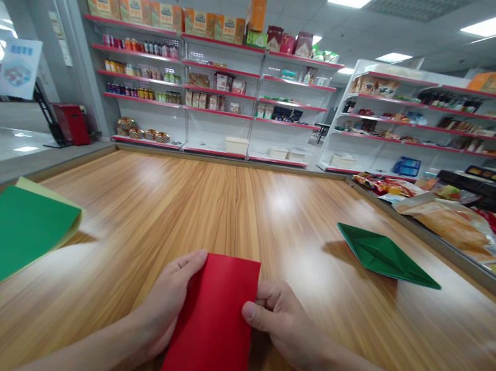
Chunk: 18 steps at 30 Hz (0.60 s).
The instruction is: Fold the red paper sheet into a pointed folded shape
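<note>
Between my hands is a sheet of red paper [215, 333], long and narrow, its lower end cut off by the frame's bottom edge. My left hand [168, 299] grips its left edge near the top, the thumb along the side and the other fingers mostly hidden. On the right edge, my right hand [279, 319] pinches the paper, thumb on the front and fingers curled behind. A folded green paper piece [382, 254] with creases lies to the right, beyond my right hand. Green paper sheets [2, 244], with a yellowish sheet beneath, lie at the left.
The wood-grain table [169, 197] has a raised rim. Snack packets [452, 225] and black boxes [491, 190] sit past its right edge. Shelves [225, 69] with goods stand behind. A sign [19, 68] and a red box [71, 122] are at the left.
</note>
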Tool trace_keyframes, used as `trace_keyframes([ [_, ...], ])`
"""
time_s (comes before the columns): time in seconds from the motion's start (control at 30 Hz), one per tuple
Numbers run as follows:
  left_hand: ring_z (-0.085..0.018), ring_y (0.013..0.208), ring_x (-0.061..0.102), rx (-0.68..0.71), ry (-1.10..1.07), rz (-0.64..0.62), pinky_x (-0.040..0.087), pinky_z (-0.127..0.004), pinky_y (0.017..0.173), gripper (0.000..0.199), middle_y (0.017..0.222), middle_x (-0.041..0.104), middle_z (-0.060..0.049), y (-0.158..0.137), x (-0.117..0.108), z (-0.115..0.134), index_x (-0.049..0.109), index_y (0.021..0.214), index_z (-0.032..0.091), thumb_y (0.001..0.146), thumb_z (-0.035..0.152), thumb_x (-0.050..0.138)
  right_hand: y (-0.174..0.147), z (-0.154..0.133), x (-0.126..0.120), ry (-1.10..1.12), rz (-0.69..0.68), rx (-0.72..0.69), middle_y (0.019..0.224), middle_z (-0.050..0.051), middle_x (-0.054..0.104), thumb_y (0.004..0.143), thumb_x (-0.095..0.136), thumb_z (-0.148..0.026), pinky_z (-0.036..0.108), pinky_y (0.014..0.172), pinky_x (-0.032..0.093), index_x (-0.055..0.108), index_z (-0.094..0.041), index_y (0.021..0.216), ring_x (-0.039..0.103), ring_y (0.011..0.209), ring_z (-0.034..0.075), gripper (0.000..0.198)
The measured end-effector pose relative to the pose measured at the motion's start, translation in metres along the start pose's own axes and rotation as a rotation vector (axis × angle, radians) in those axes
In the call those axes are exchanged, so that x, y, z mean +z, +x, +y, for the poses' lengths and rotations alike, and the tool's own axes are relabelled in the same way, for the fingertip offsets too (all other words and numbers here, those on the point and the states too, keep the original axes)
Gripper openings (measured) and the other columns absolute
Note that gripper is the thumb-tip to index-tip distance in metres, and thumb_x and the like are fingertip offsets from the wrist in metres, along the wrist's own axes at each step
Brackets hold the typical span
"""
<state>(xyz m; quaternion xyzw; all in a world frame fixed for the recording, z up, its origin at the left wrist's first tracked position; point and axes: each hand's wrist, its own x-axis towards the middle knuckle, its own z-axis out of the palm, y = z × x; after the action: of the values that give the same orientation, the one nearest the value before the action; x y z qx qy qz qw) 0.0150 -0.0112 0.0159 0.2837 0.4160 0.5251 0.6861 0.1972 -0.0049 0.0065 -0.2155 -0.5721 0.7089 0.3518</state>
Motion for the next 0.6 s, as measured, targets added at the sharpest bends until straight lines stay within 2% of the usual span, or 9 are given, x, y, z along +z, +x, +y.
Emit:
trace_keyframes([
  [0.07, -0.017, 0.057, 0.062, -0.026, -0.039, 0.018, 0.050, -0.029, 0.057, 0.032, 0.067, 0.067, -0.004, 0.000, 0.001, -0.001, 0.062, 0.079, 0.014, 0.076, 0.045, 0.067, 0.000, 0.000, -0.001, -0.005, -0.018, 0.014, 0.074, 0.007, 0.067, 0.076, 0.068, -0.048, 0.030, 0.069, 0.048, 0.071, -0.009, 0.086, 0.063, 0.069, 0.016, 0.040],
  [0.27, -0.017, 0.048, 0.057, -0.215, -0.047, 0.078, 0.048, -0.030, 0.051, 0.034, 0.057, 0.061, -0.002, -0.006, 0.007, 0.002, 0.058, 0.075, 0.015, 0.074, 0.048, 0.068, -0.002, 0.000, 0.000, 0.062, -0.085, 0.034, 0.076, 0.008, 0.068, 0.076, 0.070, -0.043, 0.030, 0.073, 0.048, 0.071, -0.009, 0.089, 0.064, 0.073, 0.017, 0.037],
  [0.33, -0.016, 0.048, 0.057, -0.207, -0.041, 0.080, 0.048, -0.029, 0.052, 0.035, 0.057, 0.060, 0.000, -0.005, 0.008, 0.002, 0.058, 0.076, 0.015, 0.072, 0.047, 0.069, -0.003, 0.001, 0.001, 0.120, -0.058, 0.036, 0.075, 0.009, 0.068, 0.075, 0.072, -0.041, 0.029, 0.071, 0.048, 0.071, -0.007, 0.088, 0.064, 0.071, 0.017, 0.036],
  [0.4, -0.016, 0.053, 0.059, -0.100, 0.015, 0.081, 0.049, -0.029, 0.055, 0.036, 0.064, 0.062, -0.002, -0.002, 0.006, 0.001, 0.059, 0.081, 0.014, 0.072, 0.049, 0.068, -0.001, 0.002, 0.001, 0.200, 0.044, 0.036, 0.073, 0.009, 0.068, 0.075, 0.072, -0.037, 0.028, 0.066, 0.048, 0.071, -0.006, 0.088, 0.064, 0.066, 0.016, 0.033],
  [0.47, -0.017, 0.063, 0.062, 0.114, 0.156, 0.084, 0.051, -0.030, 0.061, 0.038, 0.077, 0.065, -0.004, 0.002, 0.001, -0.001, 0.059, 0.092, 0.015, 0.075, 0.048, 0.066, 0.001, 0.002, 0.002, 0.283, 0.191, 0.045, 0.072, 0.008, 0.068, 0.076, 0.071, -0.033, 0.028, 0.063, 0.048, 0.071, -0.008, 0.090, 0.062, 0.061, 0.015, 0.028],
  [0.53, -0.021, 0.083, 0.064, 0.398, 0.430, 0.114, 0.052, -0.034, 0.070, 0.036, 0.096, 0.063, -0.008, 0.006, -0.004, -0.003, 0.059, 0.103, 0.017, 0.080, 0.045, 0.061, 0.003, 0.003, 0.003, 0.324, 0.334, 0.038, 0.073, 0.008, 0.069, 0.078, 0.069, -0.031, 0.030, 0.063, 0.049, 0.070, -0.010, 0.090, 0.062, 0.060, 0.015, 0.025],
  [0.6, -0.025, 0.104, 0.057, 0.691, 0.786, 0.151, 0.050, -0.040, 0.082, 0.030, 0.112, 0.056, -0.011, 0.007, -0.010, -0.006, 0.063, 0.106, 0.019, 0.086, 0.039, 0.054, 0.004, 0.004, 0.003, 0.298, 0.439, -0.003, 0.073, 0.007, 0.069, 0.079, 0.068, -0.032, 0.030, 0.061, 0.049, 0.070, -0.011, 0.091, 0.062, 0.059, 0.016, 0.024],
])
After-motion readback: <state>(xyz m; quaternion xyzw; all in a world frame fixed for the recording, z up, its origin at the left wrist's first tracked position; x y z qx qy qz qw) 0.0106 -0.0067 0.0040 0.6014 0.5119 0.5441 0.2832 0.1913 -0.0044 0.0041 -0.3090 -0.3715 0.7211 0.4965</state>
